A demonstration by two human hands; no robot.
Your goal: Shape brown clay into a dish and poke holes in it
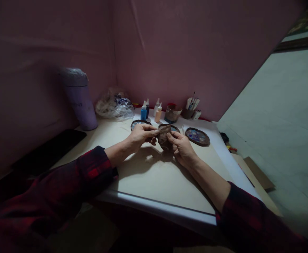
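Note:
Both hands hold one lumpy brown piece (164, 138) above the middle of the table. My left hand (142, 136) pinches its upper left edge between thumb and fingers. On the other side, my right hand (181, 146) is closed on its right edge, thumb on the near face. Just behind the piece lies a round dark-rimmed dish (175, 129), partly hidden by it. A similar dish (140, 122) sits behind my left hand, and a third dish (197, 136) with blue and purple patches lies to the right.
Small bottles, blue (143, 112) and orange (158, 114) among them, stand at the back beside a jar (173, 114) and a holder with pens (189, 111). A purple tumbler (81, 103), plastic bag (115, 107) and dark flat object (51, 149) are left on the table (154, 182).

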